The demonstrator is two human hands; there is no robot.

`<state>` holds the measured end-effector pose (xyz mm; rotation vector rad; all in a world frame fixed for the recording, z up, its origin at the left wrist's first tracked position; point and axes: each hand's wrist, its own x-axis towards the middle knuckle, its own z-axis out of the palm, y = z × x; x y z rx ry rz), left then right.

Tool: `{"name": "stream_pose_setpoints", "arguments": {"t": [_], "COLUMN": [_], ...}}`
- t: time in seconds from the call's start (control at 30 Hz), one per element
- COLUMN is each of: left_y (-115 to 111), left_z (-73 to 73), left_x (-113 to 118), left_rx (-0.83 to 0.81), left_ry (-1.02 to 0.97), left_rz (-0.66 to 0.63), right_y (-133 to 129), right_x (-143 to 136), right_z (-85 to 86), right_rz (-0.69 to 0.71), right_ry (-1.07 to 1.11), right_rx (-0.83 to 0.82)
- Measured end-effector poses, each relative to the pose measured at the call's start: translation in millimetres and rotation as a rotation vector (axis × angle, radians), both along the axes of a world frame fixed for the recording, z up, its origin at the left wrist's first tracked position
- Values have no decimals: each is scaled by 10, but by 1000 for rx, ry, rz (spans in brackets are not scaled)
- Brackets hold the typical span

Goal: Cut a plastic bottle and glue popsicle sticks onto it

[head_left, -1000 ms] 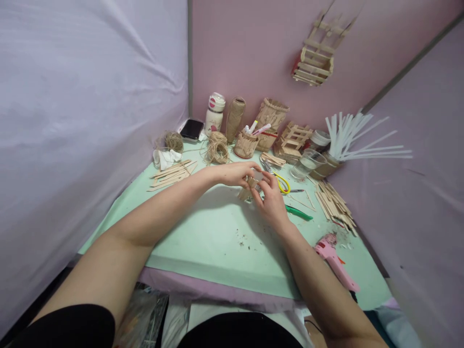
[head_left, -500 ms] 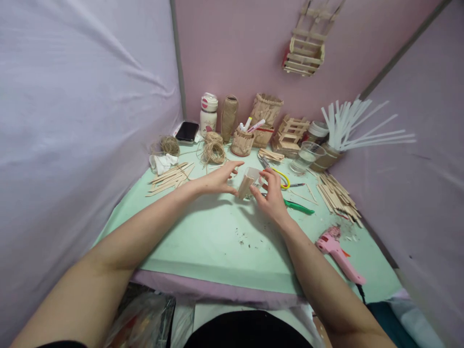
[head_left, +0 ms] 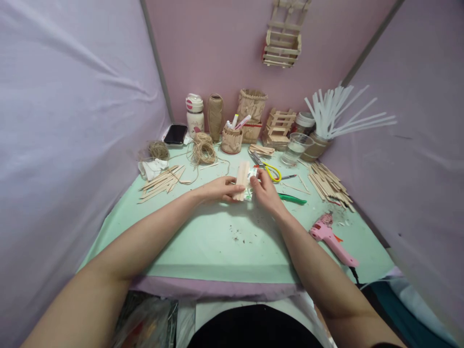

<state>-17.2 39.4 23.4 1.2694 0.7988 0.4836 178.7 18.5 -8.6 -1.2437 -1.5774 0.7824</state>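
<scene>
Between my two hands is a small clear plastic container (head_left: 251, 177) with pale wooden craft sticks (head_left: 242, 175) set side by side along one face. My left hand (head_left: 225, 188) is closed on its left side, thumb across the lower part of the sticks. On the right side, my right hand (head_left: 265, 188) grips the clear part with thumb and fingers. Just beyond my right hand lie yellow-handled scissors (head_left: 271, 171) and a green-handled tool (head_left: 293, 198), its front end hidden behind the hand.
A pink glue gun (head_left: 333, 241) lies at the right, its cord over the edge. Loose craft sticks (head_left: 329, 186) and white glue sticks (head_left: 329, 113) are at the right; twine (head_left: 203, 151), a pen cup (head_left: 232, 140) and a plastic cup of water (head_left: 295, 150) stand along the back.
My left hand, apart from the container before, has closed on it. The container has turned so its stick-covered face shows more fully. The whole view has shifted a little.
</scene>
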Motion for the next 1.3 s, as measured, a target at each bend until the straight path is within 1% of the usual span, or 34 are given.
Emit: {"name": "stream_pose_setpoints", "arguments": {"t": [0.1,0.17,0.23,0.27,0.3,0.37,0.43,0.47,0.5,0.53,0.63,0.73,0.97,1.13,1.3], "left_y": [-47,-52,-45,-39,-32,-11,20,40,62,85,146,179,180,183,187], "left_z": [30,36,28,17,-1,-56,-135,-181,-227,-271,-373,-415,-401,-402,-412], "left_x": [16,14,7,2,-3,-17,-38,-51,-63,-75,-94,-92,-93,-95,-93], "left_rx": [-98,-125,-109,-70,-1,222,485,589,654,683,659,611,589,564,547], "left_ry": [-55,-70,-58,-39,-18,14,36,51,69,79,48,-11,-13,-28,-51], "left_rz": [32,42,49,59,75,115,142,141,134,116,57,49,46,50,53], "right_y": [-12,-11,-10,-12,-18,-44,-88,-112,-135,-155,-185,-171,-115,-115,-111], "right_x": [11,19,27,31,34,38,40,38,35,29,-4,-57,-154,-166,-171], "right_z": [-8,-11,-12,-8,0,33,87,117,144,167,194,180,205,229,226], "right_rz": [-10,1,26,35,39,18,-33,-62,-87,-104,-91,-53,-76,-83,-73], "right_ry": [16,35,57,64,64,25,-56,-97,-130,-155,-206,-238,-270,-341,-369], "right_rx": [47,85,120,138,161,246,390,468,537,588,648,665,610,568,569]}}
